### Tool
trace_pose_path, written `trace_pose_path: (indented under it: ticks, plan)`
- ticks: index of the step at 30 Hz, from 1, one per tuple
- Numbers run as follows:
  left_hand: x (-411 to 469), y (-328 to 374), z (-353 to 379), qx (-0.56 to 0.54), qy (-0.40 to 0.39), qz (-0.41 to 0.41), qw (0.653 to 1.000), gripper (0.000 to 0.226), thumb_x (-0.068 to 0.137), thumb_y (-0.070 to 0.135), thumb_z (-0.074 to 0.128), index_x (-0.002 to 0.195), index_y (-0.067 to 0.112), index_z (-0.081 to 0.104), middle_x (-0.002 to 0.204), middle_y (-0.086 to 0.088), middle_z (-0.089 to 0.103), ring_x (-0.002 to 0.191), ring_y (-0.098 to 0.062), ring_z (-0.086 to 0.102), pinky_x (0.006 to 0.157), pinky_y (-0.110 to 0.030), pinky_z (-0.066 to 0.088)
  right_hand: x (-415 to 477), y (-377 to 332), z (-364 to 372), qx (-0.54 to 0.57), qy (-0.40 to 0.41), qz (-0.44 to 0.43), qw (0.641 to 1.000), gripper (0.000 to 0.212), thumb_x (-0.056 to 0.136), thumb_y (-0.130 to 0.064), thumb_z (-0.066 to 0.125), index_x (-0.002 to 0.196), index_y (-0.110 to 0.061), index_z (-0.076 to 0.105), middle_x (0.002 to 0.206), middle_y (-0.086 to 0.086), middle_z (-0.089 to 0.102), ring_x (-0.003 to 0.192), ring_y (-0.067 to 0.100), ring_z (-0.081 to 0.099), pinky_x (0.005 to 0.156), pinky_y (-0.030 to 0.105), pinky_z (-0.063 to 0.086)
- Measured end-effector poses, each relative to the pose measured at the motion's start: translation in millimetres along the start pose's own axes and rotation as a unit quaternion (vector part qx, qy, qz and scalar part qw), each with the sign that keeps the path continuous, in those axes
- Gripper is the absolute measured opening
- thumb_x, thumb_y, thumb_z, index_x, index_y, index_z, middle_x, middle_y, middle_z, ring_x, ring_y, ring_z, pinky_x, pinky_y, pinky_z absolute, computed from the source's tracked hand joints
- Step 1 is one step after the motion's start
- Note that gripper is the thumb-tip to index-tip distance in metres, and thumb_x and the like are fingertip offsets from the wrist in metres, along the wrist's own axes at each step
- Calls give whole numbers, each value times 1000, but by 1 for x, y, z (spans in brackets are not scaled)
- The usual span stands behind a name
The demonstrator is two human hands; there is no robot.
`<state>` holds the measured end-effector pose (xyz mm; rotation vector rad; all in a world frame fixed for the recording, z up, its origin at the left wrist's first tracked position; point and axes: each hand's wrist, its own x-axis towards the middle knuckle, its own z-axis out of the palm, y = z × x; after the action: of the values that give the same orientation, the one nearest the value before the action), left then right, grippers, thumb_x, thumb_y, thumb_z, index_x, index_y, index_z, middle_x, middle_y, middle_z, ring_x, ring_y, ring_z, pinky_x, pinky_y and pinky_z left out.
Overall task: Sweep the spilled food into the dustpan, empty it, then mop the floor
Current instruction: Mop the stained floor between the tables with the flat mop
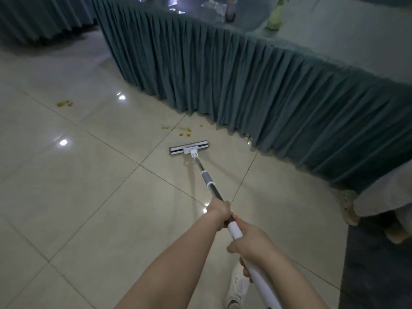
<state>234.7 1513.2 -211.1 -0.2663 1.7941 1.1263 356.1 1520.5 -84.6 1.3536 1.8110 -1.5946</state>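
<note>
- Currently the person has both hands on the mop (pixel 207 178).
- Left hand (pixel 219 214): forward on the dark part of the shaft, fingers wrapped fully round it.
- Right hand (pixel 252 244): just behind the left, closed round the white handle section, thumb side facing the mop head.
- Mop head (pixel 189 148): flat on the tiled floor (pixel 89 197), long side roughly parallel to the table skirt (pixel 267 90), with the shaft angled back toward the person.
- Yellow-brown spill spots (pixel 184 131): on the floor just beyond the mop head, between it and the skirt, not touching the head.
- Second spill patch (pixel 64 104): well apart, far left on the floor.
- Skirt is teal, pleated and hangs to the floor.
- Green bottle (pixel 275 17) stands upright on the tabletop (pixel 334 41), and an orange-labelled bottle (pixel 230 10) stands near it.
- White shoe (pixel 239 284) shows below the right forearm.
</note>
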Motion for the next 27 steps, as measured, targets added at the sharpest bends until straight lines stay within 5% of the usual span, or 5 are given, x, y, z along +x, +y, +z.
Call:
trace_pose_path:
  ticks: [4,9,14,27]
  plan:
    - [39,68,27,-16,26,-11,999,13,92,12,41,100,6,50,84,-13,58,52,-23,58,59,-32,56,52,-41,-51,-4,-14,-12,1000,70,78,-4,53,130,-51,49,73,10,55,45,21,49,39,22,44]
    - [93,140,45,19,65,-1,998,21,90,18,46,110,12,52,105,-14,64,91,-31,68,83,-43,58,114,-94,-95,-18,-33,-18,999,81,81,-3,51,138,-59,35,81,10,56,52,22,51,39,23,45]
    - [142,206,49,-58,62,-7,996,20,92,14,44,111,12,49,92,-13,58,62,-25,58,72,-40,58,175,-155,-130,-70,-40,-16,997,86,82,-1,50,142,-60,27,89,12,59,52,22,52,38,22,45]
    - [287,370,-11,-114,52,2,992,15,94,18,47,108,16,48,87,-11,58,56,-20,57,48,-28,47,317,-340,-151,-138,-71,-36,987,72,84,0,51,137,-47,41,77,12,54,47,20,51,41,25,47]
